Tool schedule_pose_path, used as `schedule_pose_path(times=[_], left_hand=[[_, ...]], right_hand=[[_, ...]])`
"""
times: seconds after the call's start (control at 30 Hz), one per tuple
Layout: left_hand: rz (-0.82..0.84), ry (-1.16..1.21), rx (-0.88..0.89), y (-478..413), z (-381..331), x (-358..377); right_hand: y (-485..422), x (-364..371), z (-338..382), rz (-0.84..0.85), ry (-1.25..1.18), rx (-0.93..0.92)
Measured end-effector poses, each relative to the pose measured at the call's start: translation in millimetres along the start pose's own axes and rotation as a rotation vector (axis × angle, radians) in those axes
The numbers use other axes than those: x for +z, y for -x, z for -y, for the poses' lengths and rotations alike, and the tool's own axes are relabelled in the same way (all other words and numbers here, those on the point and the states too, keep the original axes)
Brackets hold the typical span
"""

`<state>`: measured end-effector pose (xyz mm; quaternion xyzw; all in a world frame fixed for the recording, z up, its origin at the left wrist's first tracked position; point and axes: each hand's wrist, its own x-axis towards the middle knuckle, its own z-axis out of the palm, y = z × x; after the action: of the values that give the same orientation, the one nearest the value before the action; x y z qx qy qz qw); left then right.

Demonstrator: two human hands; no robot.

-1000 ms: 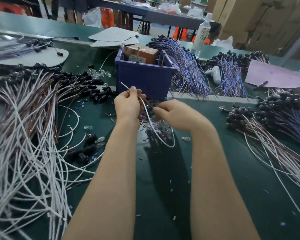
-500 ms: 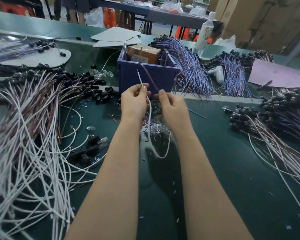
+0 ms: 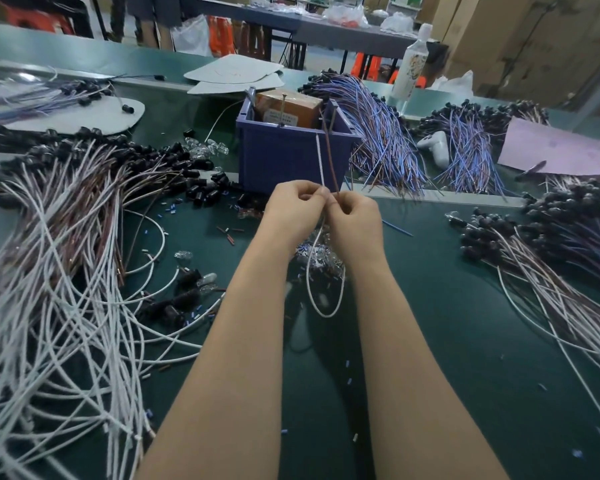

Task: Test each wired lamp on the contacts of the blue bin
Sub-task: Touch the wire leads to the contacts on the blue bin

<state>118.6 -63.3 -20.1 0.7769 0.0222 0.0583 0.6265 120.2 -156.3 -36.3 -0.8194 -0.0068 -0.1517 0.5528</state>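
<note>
Wired lamp [image 3: 327, 315]: held up between both hands, just in front of the bin. Its white loop hangs below the wrists, and the lamp body is too blurred to make out.
Left hand [image 3: 293, 206]: fingers curled, thumb and forefinger pinching the white insulated lead [image 3: 319, 161], which stands upright before the bin's front wall.
Right hand [image 3: 355, 216]: fingers curled, pinching the thin brown lead [image 3: 330, 161], which rises toward the bin's right rim.
Blue plastic bin [image 3: 278, 161]: upright, just beyond the knuckles, with a brown cardboard box [image 3: 291, 105] inside. Metal contact pins [image 3: 283, 109] stand at the rim; whether either lead touches a pin cannot be told.
Left margin: tangled heap of white and brown wires [image 3: 49, 271], near the left forearm.
Right margin: purple-blue wire bundle [image 3: 381, 140] just beside the bin; black-capped wire piles [image 3: 551, 244] well apart from the right forearm.
Open room: bare dark green table mat [image 3: 465, 341] between the right forearm and those piles, and beneath both forearms.
</note>
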Motion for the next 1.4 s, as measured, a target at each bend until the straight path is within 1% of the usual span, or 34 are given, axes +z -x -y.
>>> schedule_pose_path(times=[0.1, 0.17, 0.2, 0.3, 0.4, 0.57, 0.67, 0.83, 1.03, 1.2, 1.4], left_hand=[[-0.033, 0.156, -0.03, 0.9, -0.9, -0.3], [-0.109, 0.28, -0.073, -0.2, -0.1, -2.1], [-0.172, 0.314, -0.088, -1.8, 1.2, -3.5], [-0.333, 0.393, -0.099, -6.6, 4.2, -8.4], [-0.401, 0.369, -0.072, -12.3, 5.4, -11.7], [-0.313, 0.301, -0.089, -16.3, 2.7, -9.4], [-0.305, 0.262, -0.069, -16.8, 2.4, -8.3], [-0.301, 0.274, -0.058, -18.3, 3.2, -9.9], [-0.225, 0.237, -0.048, -17.9, 3.2, -3.9], [-0.231, 0.231, -0.048, -20.0, 3.9, -5.3], [-0.241, 0.281, -0.034, -20.5, 4.9, -3.7]], right_hand=[[0.9, -0.3, 1.9, 0.035, -0.044, 0.001], [1.4, -0.1, 4.1, 0.063, -0.145, 0.022], [1.4, -0.1, 4.4, 0.049, -0.184, 0.034], [-0.4, -1.4, 2.3, -0.065, -0.176, 0.045], [-1.3, -2.2, -0.9, -0.166, -0.11, 0.023], [2.9, -0.3, -0.6, -0.189, -0.071, -0.011], [2.0, 0.8, -0.3, -0.19, -0.061, -0.02], [1.1, 3.1, 2.3, -0.184, -0.079, -0.023], [1.4, 5.2, 3.9, -0.171, -0.058, -0.07], [0.5, 5.2, 3.6, -0.17, -0.042, -0.08], [0.4, 4.7, 5.2, -0.175, -0.017, -0.063]])
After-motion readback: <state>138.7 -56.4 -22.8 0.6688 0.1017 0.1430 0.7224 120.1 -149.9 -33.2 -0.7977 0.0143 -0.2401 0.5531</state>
